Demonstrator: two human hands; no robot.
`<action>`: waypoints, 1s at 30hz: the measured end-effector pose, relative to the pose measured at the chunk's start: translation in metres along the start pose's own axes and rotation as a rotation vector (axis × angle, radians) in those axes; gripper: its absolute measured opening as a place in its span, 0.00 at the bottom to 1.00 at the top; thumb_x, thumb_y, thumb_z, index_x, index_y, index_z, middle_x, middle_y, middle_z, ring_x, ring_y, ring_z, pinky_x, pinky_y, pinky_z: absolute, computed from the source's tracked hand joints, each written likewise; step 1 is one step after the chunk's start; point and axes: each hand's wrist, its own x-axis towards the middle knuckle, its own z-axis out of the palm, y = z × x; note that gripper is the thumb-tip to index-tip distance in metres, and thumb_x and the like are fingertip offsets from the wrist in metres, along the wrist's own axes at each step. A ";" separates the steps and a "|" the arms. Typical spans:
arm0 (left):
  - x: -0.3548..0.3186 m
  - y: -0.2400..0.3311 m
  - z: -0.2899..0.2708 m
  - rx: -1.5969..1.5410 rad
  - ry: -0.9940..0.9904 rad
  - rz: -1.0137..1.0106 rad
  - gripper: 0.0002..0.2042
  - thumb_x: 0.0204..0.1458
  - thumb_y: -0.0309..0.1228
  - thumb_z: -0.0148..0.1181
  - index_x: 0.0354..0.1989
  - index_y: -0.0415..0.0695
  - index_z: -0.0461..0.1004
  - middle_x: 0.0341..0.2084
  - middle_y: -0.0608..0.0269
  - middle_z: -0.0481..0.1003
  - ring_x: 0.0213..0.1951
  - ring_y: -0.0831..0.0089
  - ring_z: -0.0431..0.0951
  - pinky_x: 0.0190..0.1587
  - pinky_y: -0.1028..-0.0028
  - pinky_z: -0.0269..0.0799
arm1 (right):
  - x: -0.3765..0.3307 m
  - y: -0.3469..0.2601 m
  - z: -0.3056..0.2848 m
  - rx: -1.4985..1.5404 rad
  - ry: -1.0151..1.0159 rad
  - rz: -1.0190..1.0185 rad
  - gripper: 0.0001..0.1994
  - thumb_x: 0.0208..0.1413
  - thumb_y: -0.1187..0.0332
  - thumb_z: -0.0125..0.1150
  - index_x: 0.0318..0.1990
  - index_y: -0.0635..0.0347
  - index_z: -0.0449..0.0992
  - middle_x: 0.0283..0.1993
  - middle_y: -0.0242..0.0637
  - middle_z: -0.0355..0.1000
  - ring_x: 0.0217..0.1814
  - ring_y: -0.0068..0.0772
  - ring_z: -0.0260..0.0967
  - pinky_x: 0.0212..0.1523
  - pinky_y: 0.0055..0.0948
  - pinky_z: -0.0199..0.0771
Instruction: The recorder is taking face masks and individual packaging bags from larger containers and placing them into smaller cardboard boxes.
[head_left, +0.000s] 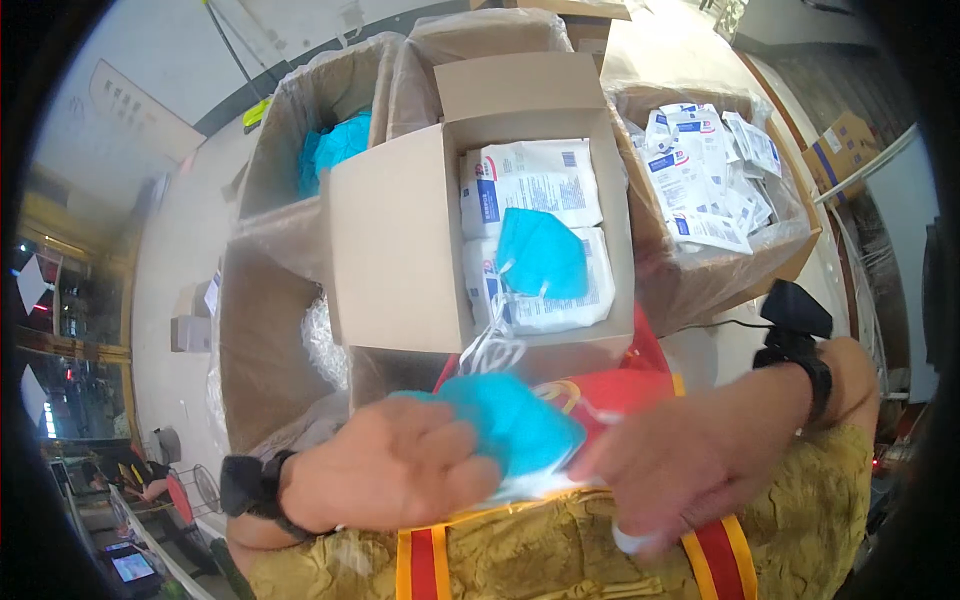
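Pale floor (165, 395) around plastic-lined cartons (265, 345) | left hand (395, 465) clenched on teal mask (515, 425) | right hand (685, 450) blurred beside it, grip I can't tell from here

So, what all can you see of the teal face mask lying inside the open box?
The face mask is teal and fabric-like, folded flat into an angular shape. It lies across white packets inside the open cardboard box. White straps trail from its lower left toward the box's near edge. Neither the left hand nor the right hand touches it.
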 end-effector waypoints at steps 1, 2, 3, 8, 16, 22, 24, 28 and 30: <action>-0.001 0.006 -0.014 0.072 -0.119 0.018 0.10 0.33 0.32 0.60 0.23 0.49 0.64 0.18 0.67 0.59 0.21 0.70 0.68 0.20 0.71 0.64 | -0.001 -0.004 -0.001 0.046 0.002 -0.034 0.09 0.66 0.66 0.46 0.37 0.59 0.71 0.33 0.43 0.68 0.42 0.49 0.68 0.57 0.51 0.64; -0.003 0.010 -0.021 0.144 -0.239 0.035 0.08 0.37 0.30 0.59 0.24 0.48 0.66 0.19 0.67 0.62 0.24 0.71 0.71 0.21 0.73 0.65 | -0.005 -0.010 -0.002 0.046 0.000 -0.033 0.09 0.66 0.66 0.46 0.37 0.59 0.71 0.33 0.43 0.68 0.42 0.49 0.68 0.57 0.51 0.64; -0.005 0.011 -0.024 0.136 -0.222 0.035 0.08 0.36 0.30 0.59 0.22 0.48 0.64 0.19 0.67 0.61 0.22 0.71 0.70 0.20 0.71 0.65 | -0.011 -0.018 0.000 0.029 0.073 -0.006 0.07 0.64 0.67 0.50 0.39 0.60 0.72 0.35 0.42 0.70 0.42 0.47 0.69 0.56 0.50 0.66; -0.042 -0.014 -0.024 0.311 -0.017 -0.280 0.07 0.36 0.29 0.58 0.22 0.50 0.64 0.19 0.67 0.61 0.21 0.69 0.67 0.21 0.69 0.65 | -0.062 -0.042 -0.012 0.034 0.536 0.384 0.13 0.59 0.62 0.60 0.44 0.63 0.75 0.34 0.37 0.76 0.34 0.31 0.75 0.35 0.27 0.72; 0.022 -0.041 -0.019 0.671 0.091 -0.262 0.07 0.39 0.27 0.57 0.27 0.50 0.66 0.21 0.66 0.64 0.24 0.67 0.70 0.24 0.69 0.65 | -0.001 0.072 -0.054 0.363 0.897 0.286 0.18 0.61 0.61 0.59 0.53 0.61 0.71 0.26 0.22 0.65 0.18 0.09 0.54 0.16 0.14 0.51; 0.039 -0.046 -0.014 0.746 0.170 -0.243 0.07 0.41 0.27 0.58 0.28 0.49 0.66 0.21 0.65 0.65 0.26 0.65 0.71 0.25 0.68 0.66 | 0.023 0.096 -0.043 0.602 0.700 0.255 0.20 0.58 0.62 0.63 0.55 0.62 0.70 0.32 0.23 0.67 0.18 0.10 0.54 0.17 0.14 0.53; 0.043 -0.053 -0.013 0.755 0.147 -0.292 0.08 0.40 0.26 0.60 0.29 0.49 0.67 0.21 0.63 0.66 0.27 0.63 0.71 0.25 0.65 0.66 | 0.030 0.082 -0.032 0.477 0.523 0.477 0.14 0.58 0.63 0.64 0.46 0.61 0.76 0.34 0.23 0.70 0.21 0.13 0.61 0.23 0.16 0.62; 0.031 -0.054 0.002 0.555 0.099 -0.417 0.16 0.32 0.28 0.69 0.25 0.44 0.65 0.23 0.57 0.68 0.30 0.54 0.73 0.30 0.60 0.68 | 0.009 0.061 -0.031 -0.273 0.502 0.301 0.08 0.57 0.65 0.63 0.38 0.59 0.79 0.45 0.40 0.71 0.47 0.31 0.69 0.46 0.28 0.65; 0.029 -0.057 0.019 0.291 0.011 -0.506 0.12 0.38 0.29 0.64 0.31 0.46 0.69 0.26 0.56 0.72 0.32 0.53 0.75 0.32 0.58 0.70 | 0.004 0.065 -0.024 -0.539 0.582 0.102 0.06 0.54 0.67 0.64 0.35 0.59 0.78 0.47 0.46 0.67 0.49 0.42 0.65 0.49 0.34 0.63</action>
